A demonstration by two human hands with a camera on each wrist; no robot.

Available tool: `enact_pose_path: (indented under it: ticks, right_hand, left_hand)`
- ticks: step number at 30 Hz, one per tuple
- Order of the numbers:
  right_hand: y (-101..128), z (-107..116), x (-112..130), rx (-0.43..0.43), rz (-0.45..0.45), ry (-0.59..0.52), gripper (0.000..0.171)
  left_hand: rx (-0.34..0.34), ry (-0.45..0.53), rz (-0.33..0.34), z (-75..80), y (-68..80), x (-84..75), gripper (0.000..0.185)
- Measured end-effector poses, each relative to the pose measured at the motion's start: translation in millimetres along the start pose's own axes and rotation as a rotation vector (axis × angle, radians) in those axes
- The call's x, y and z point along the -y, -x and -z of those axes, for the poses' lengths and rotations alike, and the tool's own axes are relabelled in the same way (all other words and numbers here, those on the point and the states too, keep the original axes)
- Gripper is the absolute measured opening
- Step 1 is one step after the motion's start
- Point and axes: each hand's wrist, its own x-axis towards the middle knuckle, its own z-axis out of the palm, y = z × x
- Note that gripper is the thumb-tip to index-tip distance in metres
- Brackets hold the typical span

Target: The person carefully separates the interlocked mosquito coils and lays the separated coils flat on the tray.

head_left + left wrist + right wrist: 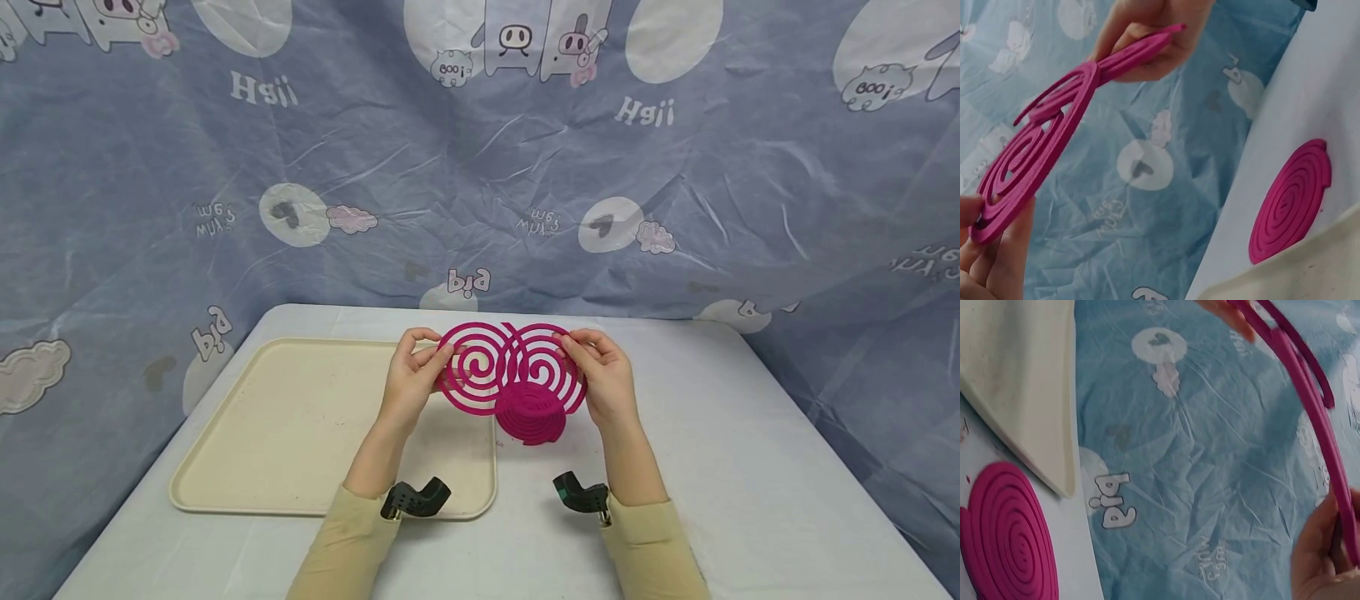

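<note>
Two magenta mosquito coils (476, 367) are held up in front, spread side by side, their turns crossing in the middle. My left hand (411, 379) pinches the outer edge of the left coil between thumb and fingers. On the other side, my right hand (609, 379) pinches the right coil (1316, 419) by its outer edge. In the left wrist view the pair (1035, 150) slants upward, still overlapping near its centre. Below them a tightly wound mosquito coil stack (530, 421) lies flat on the white table, beside the tray.
A cream tray (277, 433) with a raised rim covers the left part of the white table (720, 450), beneath my left hand. Small dark red crumbs lie near the tray's edge. A blue printed cloth (465, 183) hangs behind the table.
</note>
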Motion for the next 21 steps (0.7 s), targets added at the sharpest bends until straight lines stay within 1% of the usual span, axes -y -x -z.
enact_pose_path:
  ticks: [1, 2, 3, 4, 7, 10, 12, 14, 16, 18, 21]
  right_hand:
    - [0.4, -2.1, -0.3, -0.019, -0.014, -0.012, 0.009]
    - [0.8, -3.8, -0.5, -0.032, -0.033, -0.017, 0.012]
    - [1.1, -4.9, -0.4, -0.038, -0.052, -0.013, 0.019]
    - [1.3, -5.3, 0.1, -0.026, -0.066, -0.01, 0.027]
    - [2.6, -4.3, 1.8, 0.069, -0.067, 0.023, 0.048]
    - [3.2, -2.7, 2.9, 0.16, -0.045, 0.078, 0.06]
    - [3.2, -2.1, 3.2, 0.166, -0.026, 0.128, 0.061]
    - [3.2, -1.8, 2.6, 0.144, -0.008, 0.178, 0.06]
    - [3.4, -2.0, 2.1, 0.113, 0.01, 0.224, 0.059]
    - [3.7, -2.0, 1.6, 0.102, 0.033, 0.277, 0.058]
    - [3.4, -0.9, 1.4, 0.146, 0.066, 0.383, 0.057]
  left_hand:
    - [-0.005, 0.008, 0.001, -2.2, 0.5, 1.0, 0.025]
    - [-0.012, 0.012, 0.004, -4.2, 1.0, 1.8, 0.025]
    - [-0.016, 0.013, 0.006, -5.6, 1.3, 2.7, 0.025]
    - [-0.022, 0.018, 0.01, -6.9, 1.6, 3.3, 0.025]
    - [-0.038, 0.036, 0.022, -9.1, 2.5, 3.5, 0.028]
    - [-0.046, 0.069, 0.038, -9.4, 2.5, 2.3, 0.037]
    - [-0.048, 0.094, 0.043, -9.2, 2.1, 1.3, 0.044]
    - [-0.055, 0.109, 0.049, -9.0, 1.5, 1.0, 0.05]
    - [-0.069, 0.117, 0.042, -9.8, 1.2, 0.8, 0.051]
    - [-0.09, 0.118, 0.031, -11.1, 1.4, 0.9, 0.048]
    - [-0.119, 0.135, -0.002, -13.5, 2.2, 1.4, 0.048]
